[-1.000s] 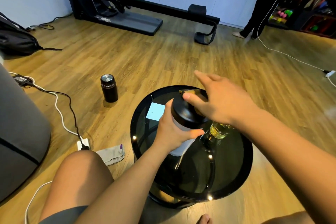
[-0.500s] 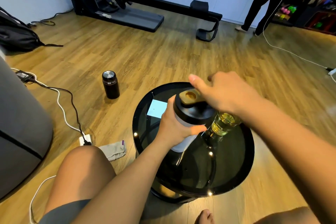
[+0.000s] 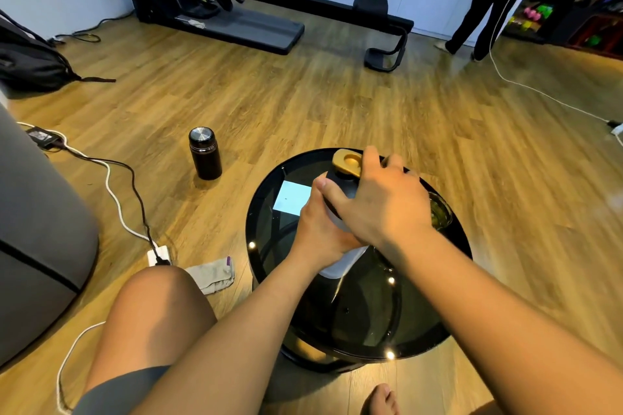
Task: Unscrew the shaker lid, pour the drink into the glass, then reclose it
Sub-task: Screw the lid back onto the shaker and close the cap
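Left hand (image 3: 320,229) wrapped round shaker (image 3: 340,258) body on round glass table (image 3: 421,344). Right hand (image 3: 381,202) clamped over black lid (image 3: 340,184), gold flip cap (image 3: 347,162) showing. Glass (image 3: 440,214) just beside, partly hidden.

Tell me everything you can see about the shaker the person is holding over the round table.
The shaker has a pale, whitish body that looks like plastic, and a black lid topped by a tan flip cap with a round dimple. It leans slightly away from the camera, over the black glass table. The left hand wraps its body; the right hand covers the lid from above. Much of it is hidden by the hands, so whether it rests on the glass is unclear.
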A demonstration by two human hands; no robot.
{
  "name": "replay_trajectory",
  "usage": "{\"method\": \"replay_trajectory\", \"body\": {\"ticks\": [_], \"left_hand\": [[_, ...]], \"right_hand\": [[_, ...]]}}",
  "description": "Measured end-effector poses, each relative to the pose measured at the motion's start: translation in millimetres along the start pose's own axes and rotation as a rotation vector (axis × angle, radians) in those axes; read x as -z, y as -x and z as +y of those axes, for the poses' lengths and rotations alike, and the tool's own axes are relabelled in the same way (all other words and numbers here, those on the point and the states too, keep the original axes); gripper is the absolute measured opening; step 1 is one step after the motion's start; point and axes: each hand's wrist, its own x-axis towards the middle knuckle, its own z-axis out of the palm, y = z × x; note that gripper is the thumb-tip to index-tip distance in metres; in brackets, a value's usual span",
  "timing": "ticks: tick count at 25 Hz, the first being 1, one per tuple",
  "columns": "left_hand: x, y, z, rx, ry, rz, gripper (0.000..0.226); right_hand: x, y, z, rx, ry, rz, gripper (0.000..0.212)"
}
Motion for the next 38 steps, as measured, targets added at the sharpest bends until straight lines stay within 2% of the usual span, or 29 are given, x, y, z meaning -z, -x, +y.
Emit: {"method": "replay_trajectory", "body": {"ticks": [1,3,4,6,7,9,11,13,15,16,18,19,22,25,29,34,38], "left_hand": [[0.7,0.5,0.2,-0.01,0.004,-0.001,0.088],[3.2,1.8,0.1,-0.028,0.018,-0.005,0.097],[4.1,3.0,0.5,-0.036,0.031,-0.011,0.105],[5.0,4.2,3.5,-0.061,0.041,-0.007,0.109],[4.7,4.7,4.3,-0.068,0.036,0.002,0.109],[4.5,4.6,4.6,-0.084,0.044,0.014,0.104],[4.5,4.9,4.1,-0.096,0.066,0.015,0.103],[4.7,5.1,4.3,-0.101,0.061,0.008,0.103],[4.5,6.1,4.8,-0.088,0.054,0.0,0.102],[4.8,6.5,5.7,-0.081,0.048,0.003,0.102],[4.5,5.9,7.0,-0.078,0.048,0.005,0.109],[3.8,5.1,6.5,-0.071,0.056,-0.002,0.114],[2.3,4.7,5.7,-0.042,0.056,-0.002,0.118],[-1.6,4.8,1.9,-0.043,0.054,0.021,0.115],[-4.0,5.1,-1.9,-0.04,0.028,0.052,0.114],[-8.0,2.2,-5.6,-0.048,-0.027,0.087,0.126],[-9.4,0.7,-5.4,-0.07,-0.015,0.102,0.103]], "right_hand": [[5.3,-6.6,3.9,0.028,0.008,-0.05,0.093],[26.8,-22.5,15.4,0.201,-0.011,-0.23,0.097],[35.6,-29.0,20.5,0.332,-0.018,-0.274,0.093],[36.5,-35.3,27.6,0.513,-0.075,-0.252,0.076],[31.8,-33.7,27.2,0.504,-0.144,-0.208,0.065],[13.2,-28.5,20.5,0.343,-0.264,-0.028,0.05],[-6.9,-22.3,12.3,0.166,-0.236,0.095,0.049],[-11.2,-25.0,11.1,0.134,-0.238,0.125,0.054],[0.2,-27.1,19.3,0.271,-0.265,0.054,0.066],[8.1,-26.9,26.1,0.427,-0.236,0.0,0.072],[16.2,-28.1,39.1,0.716,-0.096,-0.038,0.071],[16.6,-27.1,43.0,0.78,-0.06,-0.04,0.065],[9.5,-20.7,42.8,0.683,-0.195,-0.011,0.053],[5.5,-17.1,38.9,0.675,-0.211,0.053,0.045],[3.2,-14.8,32.9,0.571,-0.162,0.058,0.047],[2.5,-11.5,26.4,0.496,-0.142,0.131,0.048],[-3.8,-10.0,18.3,0.403,-0.117,0.209,0.048]]}}
